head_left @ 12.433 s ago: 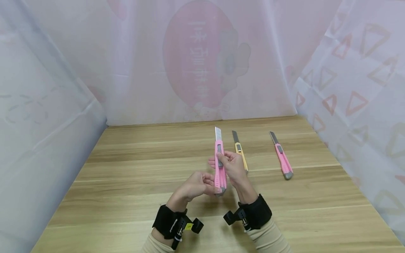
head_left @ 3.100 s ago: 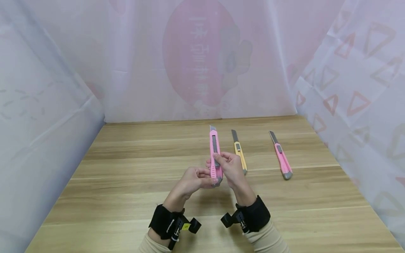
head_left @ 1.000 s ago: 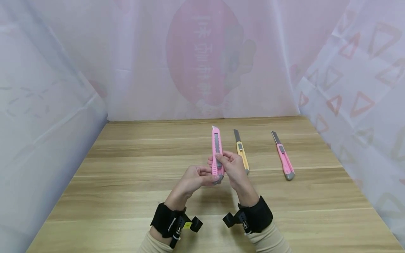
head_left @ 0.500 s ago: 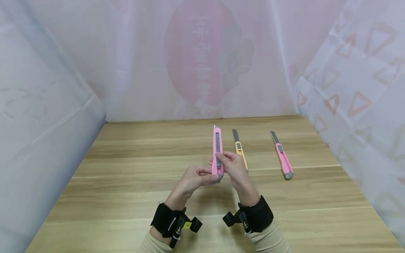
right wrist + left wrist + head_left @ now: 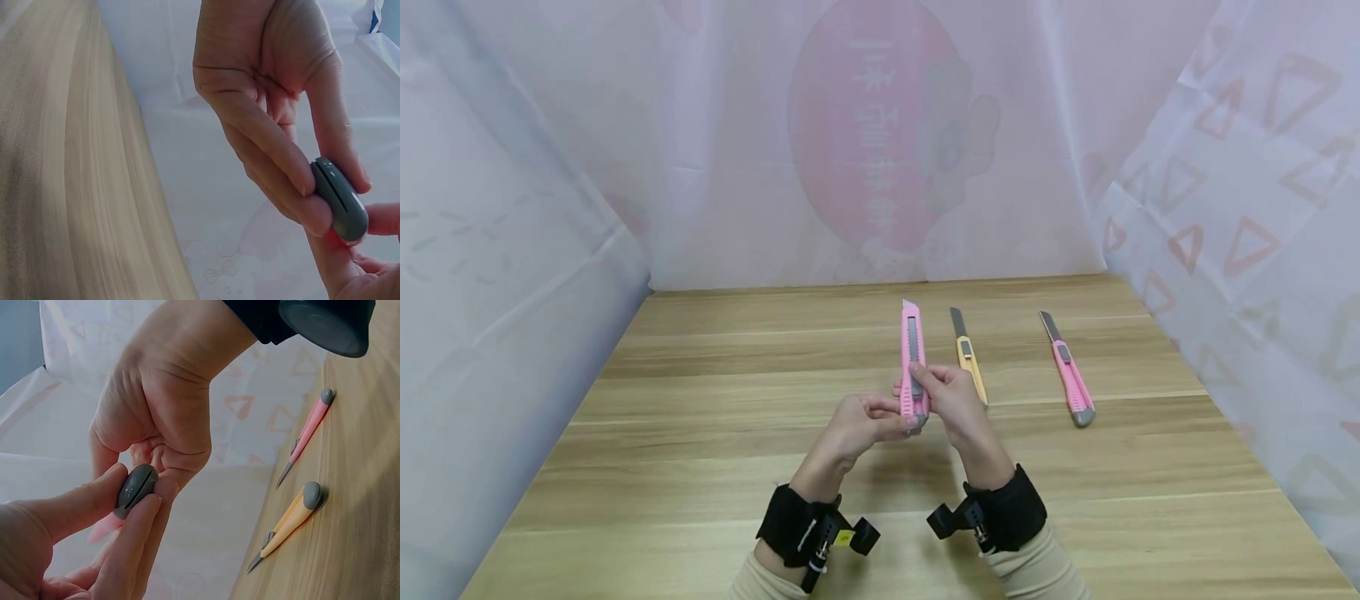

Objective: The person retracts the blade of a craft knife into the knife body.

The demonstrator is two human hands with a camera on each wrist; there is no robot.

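The wooden table carries two utility knives with blades out: a yellow utility knife just right of the raised hands, a second pink utility knife farther right. Above the table, the right hand curls around the held pink utility knife, thumb on its slider, while the left hand pinches its grey end cap. Only a blade tip shows, so retraction looks nearly done; two knives seemingly remain.

A light wooden table is enclosed by translucent white sheeting printed with pink shapes.
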